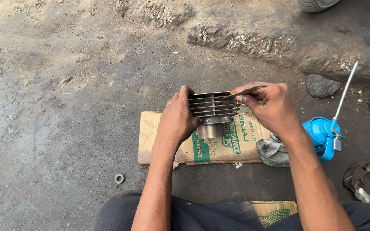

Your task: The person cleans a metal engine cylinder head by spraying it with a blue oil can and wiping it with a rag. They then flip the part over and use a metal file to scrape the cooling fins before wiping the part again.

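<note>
Left of the flattened brown cardboard sheet [168,141] the grey concrete floor [56,128] lay open, bar one small metal washer [119,179]. The right side was crowded — a blue plastic oil can [322,136], a grey crumpled rag [274,152] and a dark stone [322,85] stood close together.

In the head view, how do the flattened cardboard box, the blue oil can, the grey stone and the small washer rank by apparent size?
1. flattened cardboard box
2. blue oil can
3. grey stone, lying farther off, so unsure
4. small washer

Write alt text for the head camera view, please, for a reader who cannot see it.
The left hand steadies a finned metal engine cylinder on flattened cardboard, while the right hand presses a thin flat blade against its top edge. A blue oil can stands to the right on dirty ground.
</note>
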